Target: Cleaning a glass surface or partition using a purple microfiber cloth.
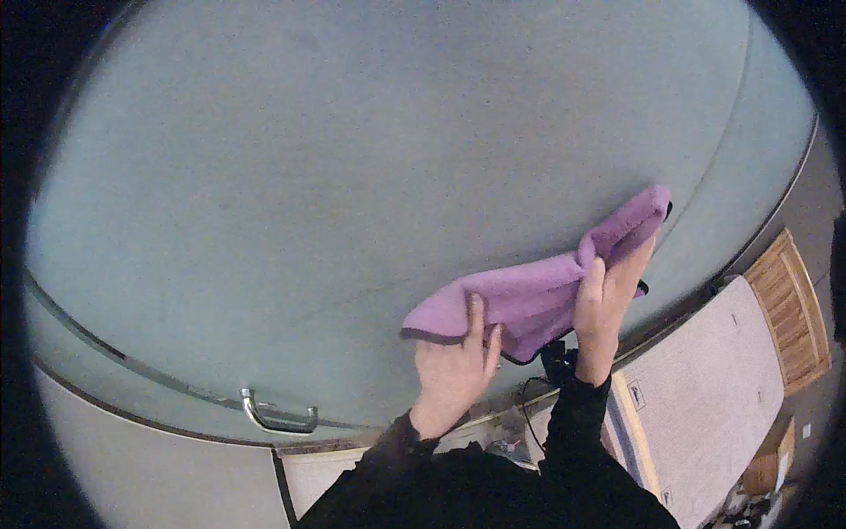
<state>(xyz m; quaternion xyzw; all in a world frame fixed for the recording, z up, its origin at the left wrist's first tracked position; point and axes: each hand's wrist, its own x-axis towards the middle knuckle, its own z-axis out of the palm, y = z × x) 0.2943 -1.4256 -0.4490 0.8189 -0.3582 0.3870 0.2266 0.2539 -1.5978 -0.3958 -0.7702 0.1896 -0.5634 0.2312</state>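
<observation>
A purple microfiber cloth (515,291) with dark edging is bunched between my two hands, over a large frosted glass panel (317,165). My left hand (453,373) holds its lower left part, some fingers on top and the rest hidden under the edge. A ring shows on one finger. At the cloth's right end, my right hand (605,301) grips a fold, thumb on the near side and fingers partly covered by fabric. The folded end sticks up past the right fingers.
A shiny metal pull handle (277,413) projects near the panel's lower left edge. Toward the lower right are a pale mattress (700,397), a wooden panel (790,311) and a brown box (770,463). A dark cable (529,416) hangs by my right sleeve.
</observation>
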